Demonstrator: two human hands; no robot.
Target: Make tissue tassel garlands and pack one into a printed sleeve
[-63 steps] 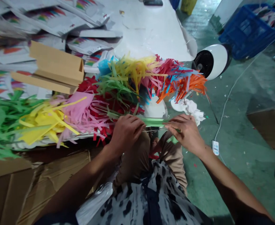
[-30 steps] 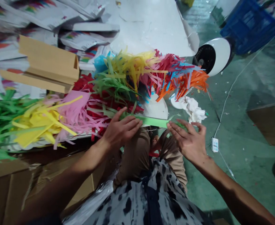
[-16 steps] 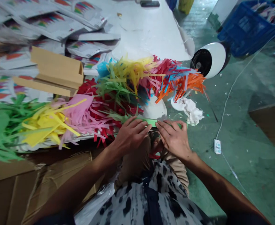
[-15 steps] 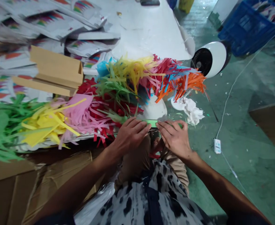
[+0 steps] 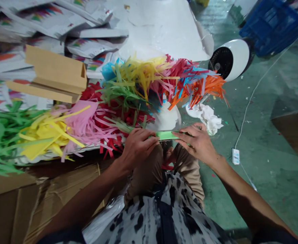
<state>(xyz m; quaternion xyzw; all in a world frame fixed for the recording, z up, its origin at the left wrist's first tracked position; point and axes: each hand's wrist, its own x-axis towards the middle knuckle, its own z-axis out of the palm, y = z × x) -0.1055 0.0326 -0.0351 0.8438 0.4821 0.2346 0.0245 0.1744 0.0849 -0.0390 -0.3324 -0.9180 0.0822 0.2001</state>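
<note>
Evidently the left hand [image 5: 139, 145] and right hand [image 5: 199, 140] pinch opposite ends of a green strip [image 5: 166, 135] just below the centre of the frame, probably to hold it flat and taut; both grips cover its ends, so their shape is hard to tell, and the blue crate [image 5: 272, 28] at upper right is cut off

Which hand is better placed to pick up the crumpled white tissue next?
Likely the right hand: it is nearer the crumpled white tissue; the left hand is farther across. Both, though, hold the light-green paper strip.
</note>
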